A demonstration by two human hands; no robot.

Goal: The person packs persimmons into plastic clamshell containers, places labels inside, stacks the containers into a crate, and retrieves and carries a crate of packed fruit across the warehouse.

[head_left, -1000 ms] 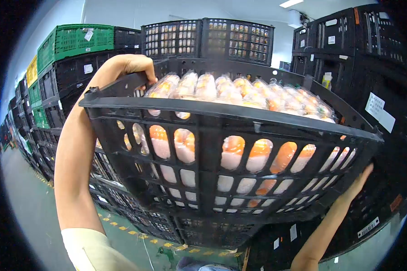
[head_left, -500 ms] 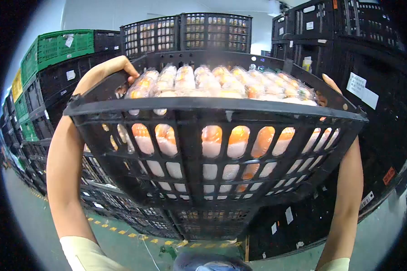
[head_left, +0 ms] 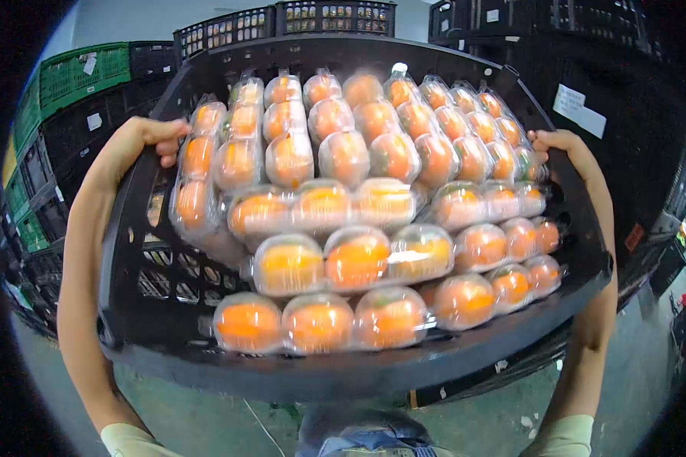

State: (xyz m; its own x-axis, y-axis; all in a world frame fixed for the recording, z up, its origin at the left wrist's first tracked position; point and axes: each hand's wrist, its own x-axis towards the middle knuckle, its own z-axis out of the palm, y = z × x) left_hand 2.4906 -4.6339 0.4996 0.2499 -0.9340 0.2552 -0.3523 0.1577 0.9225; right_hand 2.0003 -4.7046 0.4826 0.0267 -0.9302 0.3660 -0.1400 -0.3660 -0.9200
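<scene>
A black plastic crate fills the middle of the head view, held up in front of my body and tipped so its inside shows. Clear plastic packs of round orange fruit lie in it, some in lengthwise rows at the back, others crosswise at the front. My left hand grips the crate's left side, fingers curled over the rim. On the opposite side my right hand is closed around the right rim; part of its grip is hidden by the crate wall.
Stacked black crates stand on the left, with a green crate on top. More filled crates are stacked at the back. Tall dark crates with paper labels rise on the right. Green floor shows below.
The crate has come lower and tilted, so its packs now show from above instead of through its front wall. Both hands have moved down with it, still gripping the sides.
</scene>
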